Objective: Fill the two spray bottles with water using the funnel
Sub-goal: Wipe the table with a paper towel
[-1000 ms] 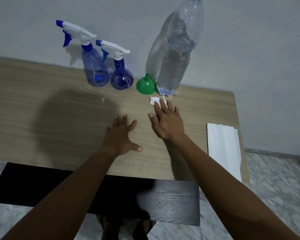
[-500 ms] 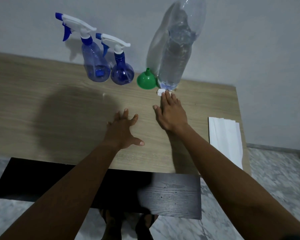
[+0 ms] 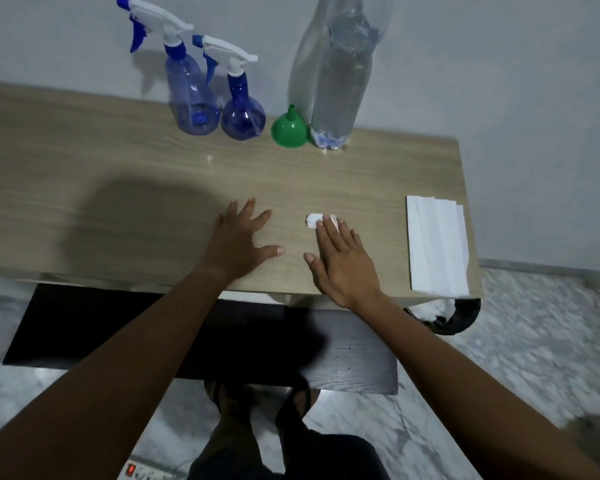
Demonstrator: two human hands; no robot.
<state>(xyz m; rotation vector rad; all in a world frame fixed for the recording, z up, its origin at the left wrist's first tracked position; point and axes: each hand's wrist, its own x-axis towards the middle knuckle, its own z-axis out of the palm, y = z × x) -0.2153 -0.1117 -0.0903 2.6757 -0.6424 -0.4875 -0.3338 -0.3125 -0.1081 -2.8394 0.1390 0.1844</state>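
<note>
**benchtop_bo:** Where are the bottles sitting, and which hand's closer?

**drip_dan:** Both stand upright at the far edge of the table (image 3: pixel 84 150), against the wall. The taller spray bottle (image 3: pixel 193 95) is on the left and the round spray bottle (image 3: pixel 243 114) is just beside it on the right, nozzles pointing left. Trigger heads are on both, so I'd say filling hasn't started. The green funnel (image 3: pixel 289 131) sits mouth-down, spout up, to the right of the round one. As far as I can tell it's right up against the base of the big water bottle (image 3: pixel 338 81).

**benchtop_bo:** And the hands?

**drip_dan:** Both are near the front edge, well apart from the bottles. The left hand (image 3: pixel 238 237) lies flat on the wood, fingers spread, holding nothing. The right hand (image 3: pixel 343 261) is flat too, its straight fingers pressing a small white tissue wad (image 3: pixel 313 220) onto the table. There's a pile of folded napkins (image 3: pixel 437 244) off to its right.

The bit that matters: the sprayers lie ahead and slightly left of the left hand, long axis vertical. So that's the nearer hand to wrap round a body while the other twists the head off. The funnel and water bottle are ahead of the right hand. My guess, anyway.
</note>
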